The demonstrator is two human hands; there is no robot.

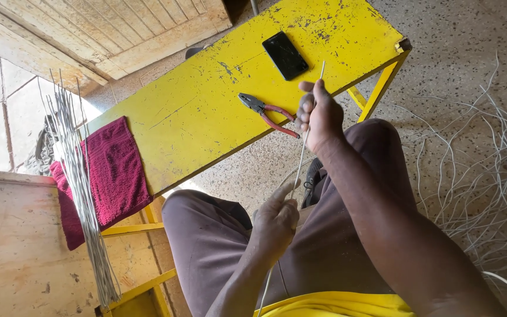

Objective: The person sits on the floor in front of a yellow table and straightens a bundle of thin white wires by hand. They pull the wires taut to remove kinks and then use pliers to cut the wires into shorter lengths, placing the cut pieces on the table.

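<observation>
Speckled floor fills the right of the frame, strewn with loose pale wires (488,176) at the far right. Across the upper centre runs a yellow bench (206,111), its near edge bare, with pliers (268,113) and a dark phone (285,55) set apart on top. At centre, the right hand (318,114) is closed around a thin wire (301,154), while the left hand (275,220) pinches it lower, over the knees. A red towel (110,176) and a bundle of straight wires (80,188) hang over the bench's left end.

Bright daylight, perhaps from the left; sharp focus, edges slightly warped.
</observation>
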